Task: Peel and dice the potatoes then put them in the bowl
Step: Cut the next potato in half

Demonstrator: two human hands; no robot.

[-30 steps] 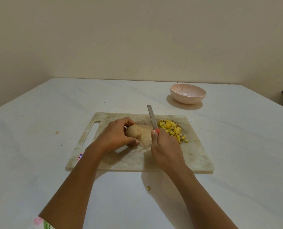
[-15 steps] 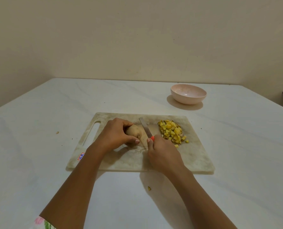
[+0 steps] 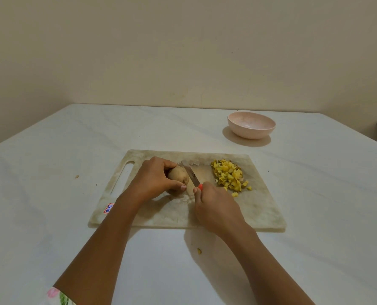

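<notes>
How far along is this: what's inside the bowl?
Bowl shows a bare pink inside; its near inner wall is hidden by the rim. Dice lie on the board.

**Whole potato under the knife, dice heaped beside it, bowl waiting**

A brown-skinned oval potato (image 3: 178, 176) lies on its side at the middle of the marbled beige cutting board (image 3: 260, 208), skin on, gripped by the left hand (image 3: 154, 179). The steel-bladed knife with an orange handle (image 3: 191, 173), held in the right hand (image 3: 216, 208), rests its blade against the potato's right side. A heap of small yellow potato cubes (image 3: 228, 175) sits on the board's far right part. The pale pink round bowl (image 3: 251, 125) stands upright beyond the board, apart from it.
</notes>
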